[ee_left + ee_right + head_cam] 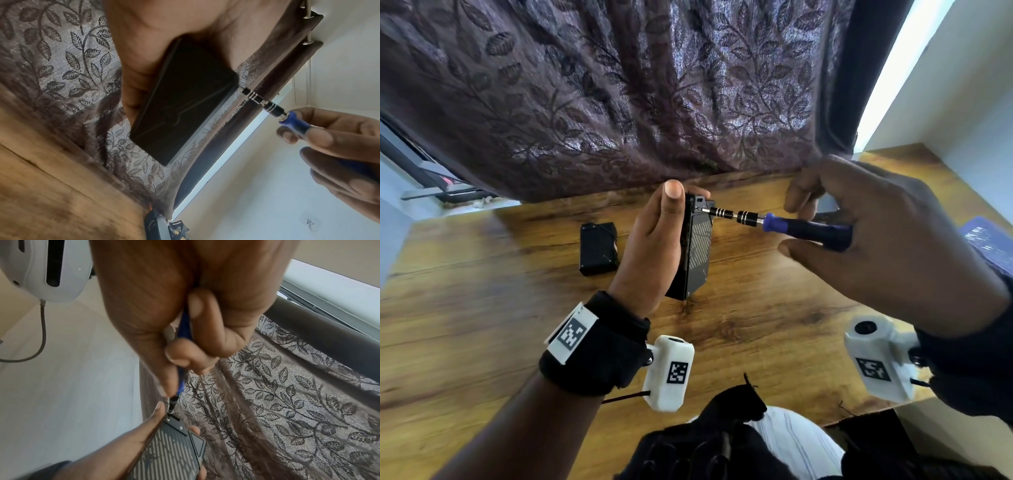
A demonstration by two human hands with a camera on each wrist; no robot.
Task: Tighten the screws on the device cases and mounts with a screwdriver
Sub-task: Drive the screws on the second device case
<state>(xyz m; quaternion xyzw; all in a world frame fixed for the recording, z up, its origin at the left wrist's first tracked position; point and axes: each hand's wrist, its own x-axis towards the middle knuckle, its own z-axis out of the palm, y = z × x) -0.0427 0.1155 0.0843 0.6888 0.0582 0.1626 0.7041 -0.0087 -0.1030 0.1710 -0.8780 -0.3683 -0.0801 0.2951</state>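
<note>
My left hand (654, 236) grips a black ribbed device case (697, 250), held upright on its end on the wooden table (482, 308). In the left wrist view the case (180, 100) shows its dark smooth back. My right hand (859, 233) holds a blue-handled screwdriver (801, 228) nearly level, fingers curled round the handle. Its black banded shaft (722, 213) points left, with the tip at a screw on the case's top corner. The right wrist view shows the tip (169, 416) meeting the ribbed case (170, 452) beside my left thumb.
A second black case (598, 248) lies flat on the table left of my left hand. A leaf-patterned curtain (619, 96) hangs over the table's far edge. A blue object (988, 241) sits at the right edge. Dark cloth (722, 442) lies at the near edge.
</note>
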